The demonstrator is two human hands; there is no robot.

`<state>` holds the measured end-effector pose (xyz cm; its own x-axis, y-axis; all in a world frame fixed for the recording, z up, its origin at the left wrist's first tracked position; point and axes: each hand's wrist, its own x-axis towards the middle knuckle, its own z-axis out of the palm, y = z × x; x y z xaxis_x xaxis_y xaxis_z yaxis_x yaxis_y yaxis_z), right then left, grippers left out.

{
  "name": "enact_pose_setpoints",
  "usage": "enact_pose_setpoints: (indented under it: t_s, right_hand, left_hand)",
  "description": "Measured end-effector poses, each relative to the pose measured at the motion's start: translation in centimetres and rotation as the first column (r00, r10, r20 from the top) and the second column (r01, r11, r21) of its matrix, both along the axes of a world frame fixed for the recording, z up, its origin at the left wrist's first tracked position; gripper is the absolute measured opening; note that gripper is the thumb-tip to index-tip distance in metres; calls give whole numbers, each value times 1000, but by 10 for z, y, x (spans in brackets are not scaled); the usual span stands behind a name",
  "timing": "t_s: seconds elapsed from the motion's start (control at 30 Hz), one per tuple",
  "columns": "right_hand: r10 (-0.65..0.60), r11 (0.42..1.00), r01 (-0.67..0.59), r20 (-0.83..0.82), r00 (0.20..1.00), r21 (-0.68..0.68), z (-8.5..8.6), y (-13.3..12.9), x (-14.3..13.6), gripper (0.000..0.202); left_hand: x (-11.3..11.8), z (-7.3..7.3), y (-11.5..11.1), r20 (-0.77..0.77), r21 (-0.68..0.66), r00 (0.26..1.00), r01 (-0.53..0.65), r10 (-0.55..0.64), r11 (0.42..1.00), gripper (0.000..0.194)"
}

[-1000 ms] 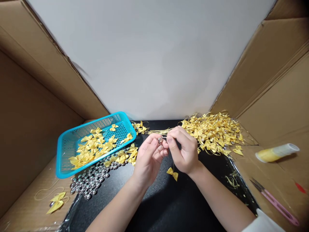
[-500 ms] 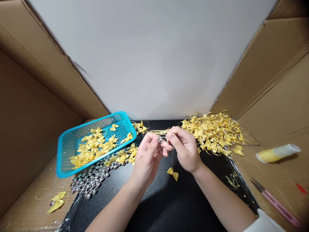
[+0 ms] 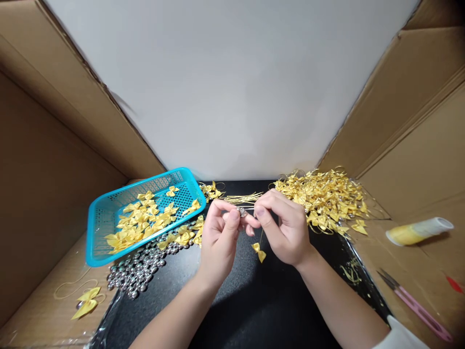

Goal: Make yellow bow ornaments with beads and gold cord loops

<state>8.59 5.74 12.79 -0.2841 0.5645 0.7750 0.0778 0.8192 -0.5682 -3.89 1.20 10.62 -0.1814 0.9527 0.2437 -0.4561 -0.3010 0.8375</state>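
Observation:
Between thumb and index finger of my left hand [image 3: 222, 237] is a small shiny silver ball [image 3: 243, 212]; whether it is a bell or a bead I cannot tell. Just to its right, my right hand [image 3: 283, 228] pinches a thin gold cord, mostly hidden by the fingers. Below the hands, a yellow ribbon bow [image 3: 259, 252] dangles on the cord over the black work surface [image 3: 254, 300]. Similar silver balls [image 3: 140, 269] lie in a heap on the left, with a few yellow bows [image 3: 184, 235] beside them.
A turquoise basket [image 3: 90, 237] of yellow bows stands at left. Cut gold cords [image 3: 241, 198] lie behind my hands. A large pile of corded bows [image 3: 327, 198] is at right, near a yellow-and-white tube [image 3: 417, 231] and pink-handled tweezers [image 3: 417, 308]. Cardboard walls [image 3: 417, 97] flank both sides.
My right hand has shifted slightly right, away from the left, and the dangling bow has risen a little. The left hand keeps its pinch on the silver ball.

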Motion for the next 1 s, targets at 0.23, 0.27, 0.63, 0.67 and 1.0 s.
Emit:
enact_pose_setpoints:
  t_s: [0.23, 0.27, 0.63, 0.67, 1.0]
  right_hand:
    - [-68, 989, 54, 97, 993, 137, -2, -1, -3, 25]
    - [-86, 985, 67, 111, 990, 157, -3, -1, -3, 24]
    - [-210, 944, 159, 157, 965, 289, -8, -1, -5, 22]
    - [-220, 941, 164, 166, 961, 297, -9, 0, -5, 22]
    - [-194, 928, 159, 75, 978, 336, -19, 6, -8, 13]
  left_hand:
    - [4, -5, -2, -178, 94, 952, -236, 250, 967, 9]
    - [5, -5, -2, -202, 114, 939, -261, 280, 958, 8]
    - [4, -5, -3, -317, 208, 846, -378, 428, 902, 12]
    - [4, -4, -3, -322, 194, 848, -376, 421, 906, 12]
    - [5, -4, -2, -248, 185, 869, -391, 428, 902, 15]
